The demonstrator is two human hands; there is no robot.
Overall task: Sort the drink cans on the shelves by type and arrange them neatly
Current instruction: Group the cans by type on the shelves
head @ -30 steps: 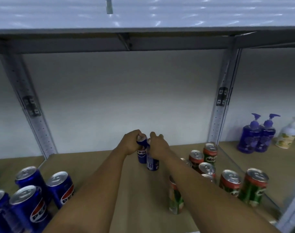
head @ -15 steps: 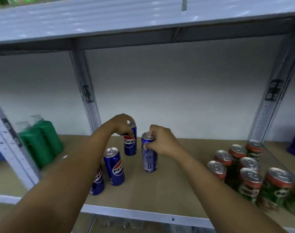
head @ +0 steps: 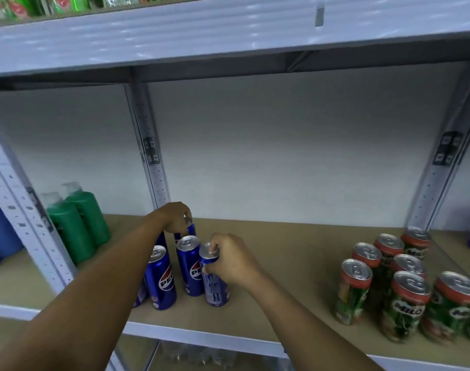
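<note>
Right hand (head: pixel 232 261) is pinching my blue can (head: pixel 214 279) by its rim, seating it right of the Pepsi cans (head: pixel 175 271) I am grouping; left hand (head: pixel 176 218) is gripping the far can (head: pixel 189 228).

Both arms reach forward; left hand (head: pixel 176 218) grips from above, fingers curled; right hand (head: pixel 230 259) likewise, nearer.

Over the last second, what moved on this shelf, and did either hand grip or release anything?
Both hands carried their blue cans left, into the Pepsi group. The left hand now sets its can at the back; the right hand places its can beside the front ones. Neither released. The Milo cans stayed put.
</note>
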